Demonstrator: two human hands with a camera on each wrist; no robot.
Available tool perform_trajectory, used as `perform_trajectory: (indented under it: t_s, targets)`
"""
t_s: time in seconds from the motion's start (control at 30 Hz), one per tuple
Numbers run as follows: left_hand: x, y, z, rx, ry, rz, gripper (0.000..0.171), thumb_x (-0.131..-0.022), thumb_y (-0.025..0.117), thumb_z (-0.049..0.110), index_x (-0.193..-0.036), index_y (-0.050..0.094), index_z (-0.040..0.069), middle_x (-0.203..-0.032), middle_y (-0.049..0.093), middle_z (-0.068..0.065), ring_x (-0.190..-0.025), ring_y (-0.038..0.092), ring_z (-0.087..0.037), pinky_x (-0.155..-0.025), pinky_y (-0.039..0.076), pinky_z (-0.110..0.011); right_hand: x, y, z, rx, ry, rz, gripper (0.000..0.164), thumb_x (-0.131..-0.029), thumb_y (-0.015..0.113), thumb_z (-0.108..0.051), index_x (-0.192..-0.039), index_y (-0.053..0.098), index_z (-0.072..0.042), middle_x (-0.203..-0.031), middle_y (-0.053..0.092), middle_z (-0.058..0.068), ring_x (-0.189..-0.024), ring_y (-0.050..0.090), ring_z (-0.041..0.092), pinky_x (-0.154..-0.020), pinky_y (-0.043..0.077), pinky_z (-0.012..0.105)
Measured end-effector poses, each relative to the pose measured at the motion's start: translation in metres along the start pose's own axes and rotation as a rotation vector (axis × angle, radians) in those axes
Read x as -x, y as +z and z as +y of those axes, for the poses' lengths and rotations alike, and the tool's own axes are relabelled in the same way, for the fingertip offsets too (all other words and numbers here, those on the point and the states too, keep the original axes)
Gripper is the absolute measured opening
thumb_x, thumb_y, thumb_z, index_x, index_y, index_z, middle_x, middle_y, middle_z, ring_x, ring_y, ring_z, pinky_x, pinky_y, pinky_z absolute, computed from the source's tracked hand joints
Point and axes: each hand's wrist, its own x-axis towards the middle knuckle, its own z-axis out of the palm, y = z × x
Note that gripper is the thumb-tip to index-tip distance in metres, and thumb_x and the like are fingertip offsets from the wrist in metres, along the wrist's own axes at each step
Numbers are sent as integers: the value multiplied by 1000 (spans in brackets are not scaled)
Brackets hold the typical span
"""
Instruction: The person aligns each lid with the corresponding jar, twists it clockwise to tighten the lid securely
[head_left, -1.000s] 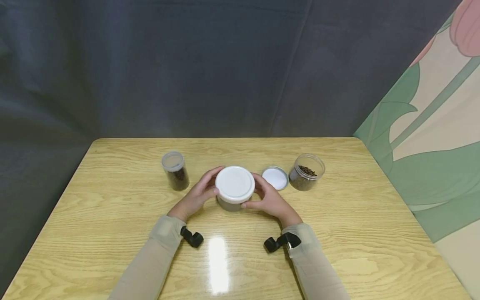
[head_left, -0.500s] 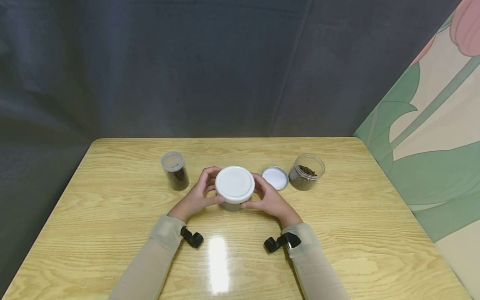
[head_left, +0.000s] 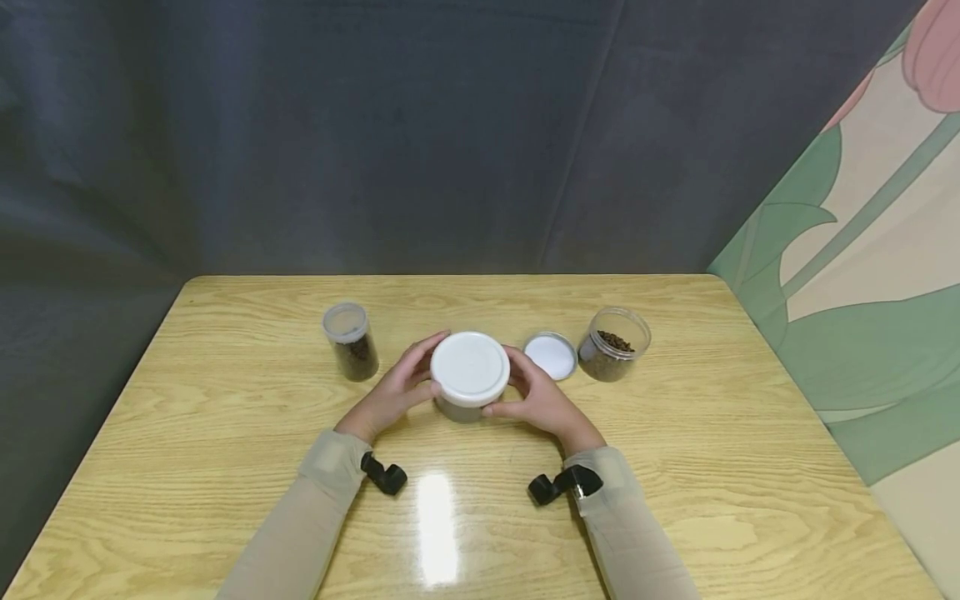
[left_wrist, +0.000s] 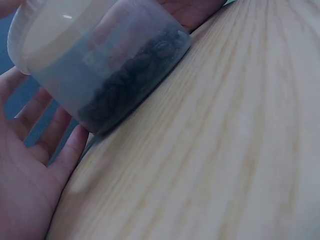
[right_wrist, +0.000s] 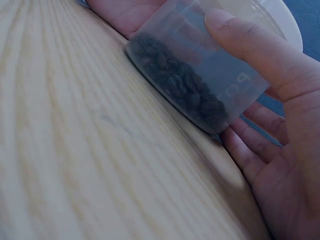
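A wide clear jar (head_left: 459, 412) stands upright on the table in the middle of the head view, capped by a white lid (head_left: 470, 367). Dark bean-like pieces (right_wrist: 182, 87) fill its lower part in the right wrist view. My left hand (head_left: 393, 396) holds the lid's left side, its thumb at the near rim and its fingers round the far side. On the other side my right hand (head_left: 543, 402) grips the jar's body, thumb in front and fingers behind. Whether the lid sits fully down cannot be told.
To the left stands a tall clear jar (head_left: 352, 346) with dark contents. At the right, a white lid (head_left: 551, 357) with a grey rim lies flat beside an uncapped jar (head_left: 611, 354) of brown granules. A dark curtain (head_left: 450, 142) hangs behind the table.
My left thumb slid along the lid's near rim toward the right while the fingers drew back, then it returned left and the fingers closed round the lid again. The right hand stayed put.
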Motion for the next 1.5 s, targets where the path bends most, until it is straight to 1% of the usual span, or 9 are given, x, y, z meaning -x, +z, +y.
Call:
perform_trajectory:
  t_s: [0.17,0.27,0.47,0.6,0.8,0.93,1.13,1.3,1.5]
  targets:
    - [-2,1,-2,-12,1,24,98,-87,79,45,-155,20,7,-147,36,-21,-133,41,-29,-113,40,-39,0,0,-1,-6,17,6,93,-73,88,4,-152,40,-5,-152,46,15,-138,46,33,-115,38,33]
    - [-2,1,-4,-18,-4,38,96,-85,83,42,-149,22,6,-146,37,-19,-132,42,-30,-111,41,-36,0,0,0,-6,30,6,93,-73,88,4,-152,40,-6,-152,46,13,-139,46,32,-116,37,34]
    - [-1,1,-1,-20,-25,44,88,-86,83,36,-148,26,8,-147,39,-16,-133,41,-29,-113,39,-42,-1,0,0,-3,28,2,93,-73,88,5,-152,40,-6,-152,46,13,-139,45,32,-116,37,36]
    - [-1,1,-2,-17,-27,44,84,-88,82,31,-149,27,9,-148,38,-15,-134,42,-27,-114,38,-42,0,0,-2,-5,31,1,93,-73,88,5,-152,40,-6,-152,46,12,-139,45,31,-116,37,35]
    - [-1,1,-1,-15,-38,44,90,-88,81,33,-152,25,4,-148,39,-13,-134,42,-28,-114,37,-45,0,0,-2,-3,33,8,94,-73,89,4,-152,40,-6,-152,45,12,-138,46,32,-117,36,37]
    - [-2,1,-1,-16,-35,50,89,-88,81,32,-152,26,3,-148,40,-13,-135,43,-30,-115,38,-43,0,0,-2,-2,20,8,93,-73,88,4,-152,40,-6,-152,45,13,-138,46,32,-116,37,37]
    - [-2,0,-3,-18,-30,61,82,-89,82,25,-152,31,9,-149,41,-13,-136,43,-31,-114,40,-40,-1,0,-2,-8,-7,4,91,-74,87,6,-151,41,-4,-150,46,15,-138,46,32,-115,39,35]
    - [-1,0,0,-30,-46,61,84,-87,83,31,-154,34,13,-151,42,-11,-138,43,-31,-114,40,-39,-1,0,-4,-4,-10,4,90,-73,87,7,-150,42,-2,-149,47,17,-137,47,33,-115,39,34]
    - [-1,0,2,-41,-44,60,86,-86,82,33,-154,35,12,-151,42,-12,-139,43,-31,-114,41,-37,-2,-1,-2,-6,5,7,91,-72,88,7,-150,42,-3,-150,48,15,-138,46,32,-115,39,33]
